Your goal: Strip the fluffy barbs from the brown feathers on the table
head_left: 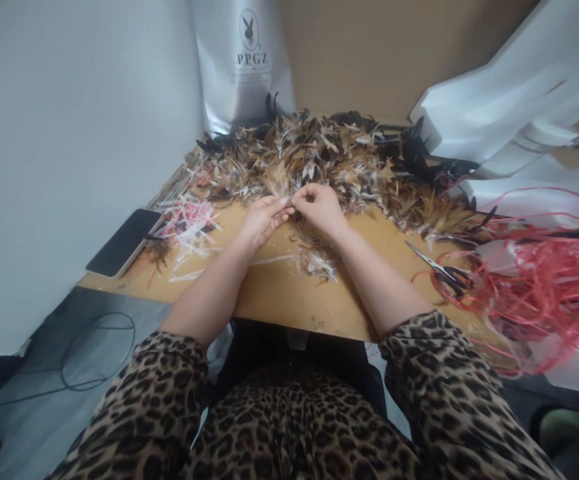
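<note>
My left hand (264, 220) and my right hand (320, 205) meet over the table, fingertips almost touching. A tan feather tuft (278, 179) stands up just beyond the left thumb and appears pinched in that hand, though it blends with the feathers behind it. Thumb and forefinger of the right hand are pressed together close to the tuft's base; whatever they grip is too small to make out. Right behind both hands spreads a large heap of brown, tan and black feathers (349, 157). A small loose feather clump (319, 264) lies on the table between my forearms.
At left lie a phone (125, 243) and pink-white strips (189, 217). Scissors (439, 265) rest at right, beside a tangle of red plastic ribbon (544, 287). A printed white bag (247, 67) stands at the back left. The table (299, 310) ends close to my body.
</note>
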Motion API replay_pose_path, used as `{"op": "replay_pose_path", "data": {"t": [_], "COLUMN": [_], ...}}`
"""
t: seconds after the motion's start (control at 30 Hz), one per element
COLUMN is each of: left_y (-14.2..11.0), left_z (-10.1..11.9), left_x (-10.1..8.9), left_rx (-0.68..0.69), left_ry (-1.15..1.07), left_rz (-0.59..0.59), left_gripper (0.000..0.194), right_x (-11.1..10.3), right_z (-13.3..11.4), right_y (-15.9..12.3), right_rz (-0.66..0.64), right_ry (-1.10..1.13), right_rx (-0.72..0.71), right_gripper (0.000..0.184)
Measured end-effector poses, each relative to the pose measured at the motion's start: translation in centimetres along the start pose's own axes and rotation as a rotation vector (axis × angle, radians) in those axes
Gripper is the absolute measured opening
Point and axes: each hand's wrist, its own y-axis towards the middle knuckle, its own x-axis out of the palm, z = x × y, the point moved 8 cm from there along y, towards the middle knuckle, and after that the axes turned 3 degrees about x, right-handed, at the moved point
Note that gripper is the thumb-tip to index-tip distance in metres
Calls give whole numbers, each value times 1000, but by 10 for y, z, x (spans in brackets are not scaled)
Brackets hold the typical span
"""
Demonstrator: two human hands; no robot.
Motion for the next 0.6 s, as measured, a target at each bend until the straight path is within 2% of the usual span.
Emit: {"op": "replay_pose_path", "data": {"t": [0.13,0.3,0.37,0.6], "left_y": [0,-1,-1,-1], "left_z": [1,4,4,-1], "left_x": [-2,0,1,3], "left_rx": [23,41,25,-4], "left_ry": [25,12,23,64], "left_rz": [29,13,7,-51], "left_gripper": [11,12,12,9], "right_x": [2,6,6,5], "right_z": [-4,12,16,14], "right_y": [-2,-1,-1,-1], "right_rz": [-35,-144,-159,-150], "right_ry": [37,348,448,443], "right_rx": [20,253,303,261], "right_gripper": [11,27,33,32]}}
